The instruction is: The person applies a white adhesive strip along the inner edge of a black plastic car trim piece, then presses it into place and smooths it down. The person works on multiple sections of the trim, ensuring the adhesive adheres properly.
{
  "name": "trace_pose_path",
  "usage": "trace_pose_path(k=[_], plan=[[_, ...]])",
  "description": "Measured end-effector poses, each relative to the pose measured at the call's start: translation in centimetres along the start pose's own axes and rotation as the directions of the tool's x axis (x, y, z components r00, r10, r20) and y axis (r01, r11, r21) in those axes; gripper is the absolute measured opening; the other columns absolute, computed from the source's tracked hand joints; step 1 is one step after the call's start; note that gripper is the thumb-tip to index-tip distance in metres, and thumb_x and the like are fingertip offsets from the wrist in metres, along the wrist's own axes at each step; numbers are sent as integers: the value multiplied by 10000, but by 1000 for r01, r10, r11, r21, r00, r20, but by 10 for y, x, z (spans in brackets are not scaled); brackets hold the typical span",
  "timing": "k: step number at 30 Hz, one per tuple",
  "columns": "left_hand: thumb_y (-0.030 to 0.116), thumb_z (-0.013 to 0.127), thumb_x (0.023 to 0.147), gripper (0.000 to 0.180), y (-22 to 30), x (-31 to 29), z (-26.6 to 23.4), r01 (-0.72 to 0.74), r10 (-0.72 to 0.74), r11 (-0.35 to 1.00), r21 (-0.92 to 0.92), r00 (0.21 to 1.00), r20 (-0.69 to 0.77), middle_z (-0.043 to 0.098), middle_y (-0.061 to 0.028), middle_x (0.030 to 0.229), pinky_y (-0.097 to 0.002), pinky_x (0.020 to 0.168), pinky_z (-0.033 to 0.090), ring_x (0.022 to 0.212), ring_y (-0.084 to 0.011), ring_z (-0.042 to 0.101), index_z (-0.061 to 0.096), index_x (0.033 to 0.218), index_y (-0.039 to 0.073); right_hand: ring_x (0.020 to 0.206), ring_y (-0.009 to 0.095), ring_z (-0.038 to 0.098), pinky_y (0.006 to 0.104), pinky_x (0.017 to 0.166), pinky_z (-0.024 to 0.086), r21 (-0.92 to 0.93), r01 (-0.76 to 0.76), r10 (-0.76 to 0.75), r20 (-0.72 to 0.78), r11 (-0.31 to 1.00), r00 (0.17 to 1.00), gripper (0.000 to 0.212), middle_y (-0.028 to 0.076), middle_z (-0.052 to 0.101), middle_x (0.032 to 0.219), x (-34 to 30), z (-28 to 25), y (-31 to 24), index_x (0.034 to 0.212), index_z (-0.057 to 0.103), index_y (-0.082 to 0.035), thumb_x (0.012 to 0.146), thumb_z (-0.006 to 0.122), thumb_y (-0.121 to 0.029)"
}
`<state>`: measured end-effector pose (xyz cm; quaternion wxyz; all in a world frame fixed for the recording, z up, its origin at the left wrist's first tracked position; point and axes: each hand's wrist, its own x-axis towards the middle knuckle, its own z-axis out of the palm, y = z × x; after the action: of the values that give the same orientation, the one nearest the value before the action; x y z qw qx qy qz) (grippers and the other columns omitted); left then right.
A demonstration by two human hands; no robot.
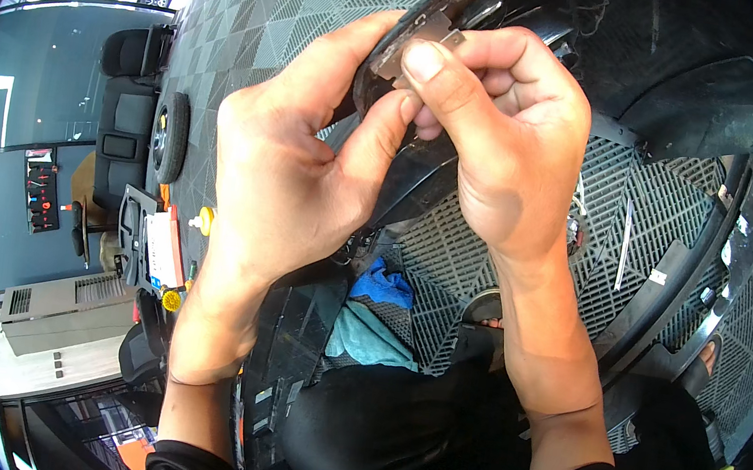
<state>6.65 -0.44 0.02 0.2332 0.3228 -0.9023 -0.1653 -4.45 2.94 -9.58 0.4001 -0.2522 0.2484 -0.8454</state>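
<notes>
A large black plastic panel (631, 41), shaped like a car bumper, spans the top of the view, and its edge runs down between my hands. My left hand (297, 155) is closed round that edge, its fingers partly hidden behind the panel and its thumb in front. My right hand (509, 148) pinches a small flat grey-brown piece (455, 40) between thumb and forefinger, against the panel's edge. What that piece is made of cannot be told. The two thumbs almost touch there.
A teal cloth (373, 336) and a blue cloth (383, 283) lie on the grey slatted floor (445, 253) below my hands. Long black trim pieces (661, 289) lie at the right. Leftward are a wheel (169, 137), a black car seat (124, 143) and a grey cabinet (70, 315).
</notes>
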Motion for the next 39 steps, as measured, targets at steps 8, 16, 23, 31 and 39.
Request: trace_pose_path(k=[8, 16, 23, 31, 39], plan=[[0, 788, 899, 473, -3, -1, 2, 39, -42, 990, -132, 999, -16, 747, -77, 1027, -223, 826, 535, 891, -86, 661, 625, 1338, -73, 708, 102, 682, 212, 641, 555, 273, -73, 80, -16, 959, 997, 136, 92, 721, 832, 0, 0, 9, 977, 643, 42, 916, 752, -12], [-6, 802, 879, 518, 0, 1, -4, 107, -98, 975, -197, 994, 53, 737, -121, 1160, -262, 915, 540, 1005, -131, 682, 612, 1356, -78, 749, 93, 674, 213, 664, 560, 322, -37, 47, -24, 946, 999, 156, 77, 718, 875, -1, -2, 16, 1007, 642, 29, 923, 761, -24], [-4, 809, 872, 535, 3, 2, -6, 110, -99, 977, -184, 993, 64, 736, -124, 1172, -261, 918, 540, 1017, -132, 680, 607, 1362, -79, 759, 79, 670, 205, 679, 555, 95, 52, -51, -18, 994, 999, 165, 57, 716, 864, 3, -7, 11, 991, 658, 25, 917, 779, -59], [3, 828, 852, 586, 0, 0, -8, 85, -69, 979, -186, 993, 92, 729, -123, 1183, -255, 912, 539, 1027, -126, 674, 590, 1381, -79, 750, 79, 669, 201, 672, 547, 102, -22, 29, -67, 995, 997, 161, 53, 713, 845, -1, -1, 4, 975, 656, 31, 919, 773, -64], [-46, 789, 821, 623, -5, 0, -13, 112, -76, 955, -275, 987, 139, 725, -130, 1192, -278, 942, 539, 1054, -148, 684, 571, 1404, -76, 692, 73, 647, 206, 639, 542, -30, 50, -50, -12, 998, 999, 150, 52, 710, 843, 2, -1, 5, 997, 663, 9, 939, 760, -89]])
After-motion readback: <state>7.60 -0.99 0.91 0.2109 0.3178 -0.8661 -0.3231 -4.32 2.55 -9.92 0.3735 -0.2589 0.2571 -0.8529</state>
